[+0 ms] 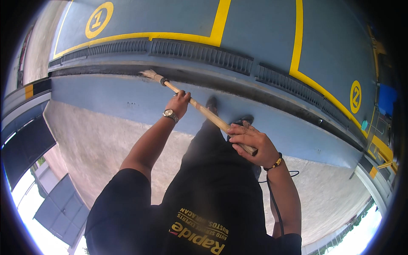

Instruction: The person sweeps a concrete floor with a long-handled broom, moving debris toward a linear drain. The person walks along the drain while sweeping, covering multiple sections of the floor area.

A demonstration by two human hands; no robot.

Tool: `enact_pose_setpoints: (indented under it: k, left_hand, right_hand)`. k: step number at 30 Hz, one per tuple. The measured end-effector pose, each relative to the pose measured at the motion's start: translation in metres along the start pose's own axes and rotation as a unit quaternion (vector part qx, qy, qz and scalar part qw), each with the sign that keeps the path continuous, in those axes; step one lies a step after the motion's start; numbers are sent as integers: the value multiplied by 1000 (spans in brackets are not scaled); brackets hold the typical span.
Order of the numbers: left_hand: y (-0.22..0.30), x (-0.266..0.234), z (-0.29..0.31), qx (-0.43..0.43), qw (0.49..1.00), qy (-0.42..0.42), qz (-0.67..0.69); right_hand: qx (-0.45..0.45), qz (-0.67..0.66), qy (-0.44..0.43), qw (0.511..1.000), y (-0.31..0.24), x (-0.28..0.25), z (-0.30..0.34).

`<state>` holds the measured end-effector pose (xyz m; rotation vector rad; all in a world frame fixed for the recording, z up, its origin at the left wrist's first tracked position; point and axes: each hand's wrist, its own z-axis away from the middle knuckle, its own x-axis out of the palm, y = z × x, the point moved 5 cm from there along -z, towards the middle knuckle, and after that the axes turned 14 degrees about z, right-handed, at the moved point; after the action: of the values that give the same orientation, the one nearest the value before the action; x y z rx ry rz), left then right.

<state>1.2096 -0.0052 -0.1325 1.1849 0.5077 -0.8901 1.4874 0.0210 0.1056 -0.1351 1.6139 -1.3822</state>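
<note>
A long wooden-handled broom (208,114) slants across in front of me, its pale bristles (151,75) at the far left end over a dark open drain channel (187,76). My left hand (178,104), with a watch at the wrist, is wrapped round the handle nearer the bristles. Close to the butt end of the handle, my right hand (255,144) grips it, a beaded bracelet on that wrist. The bristle tips seem to reach the channel's edge; whether they touch its bottom I cannot tell.
Dark drain gratings (202,55) lie along the channel's far side. Beyond them is a blue-grey floor with yellow lines (178,36). My shoes (243,120) stand on the blue strip on the near side. A thin black cable (274,199) hangs by my right forearm.
</note>
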Motion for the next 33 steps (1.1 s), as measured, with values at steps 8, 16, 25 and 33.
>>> enact_pose_setpoints:
  k: [8,16,25,33]
  left_hand:
    - [119,113,-47,60,978,-197,33]
    - [304,155,-63,183,949,-220,135]
    - [408,87,-23,402,861,-97,296]
    - [330,29,27,365,895,-97,238]
  right_hand:
    - [102,108,3,989,6,-70,47]
    - [184,204,-49,960,-48,-179,94]
    - [172,199,69,962,-130,-272,231]
    - [132,-8,209,969,-71,-237,310]
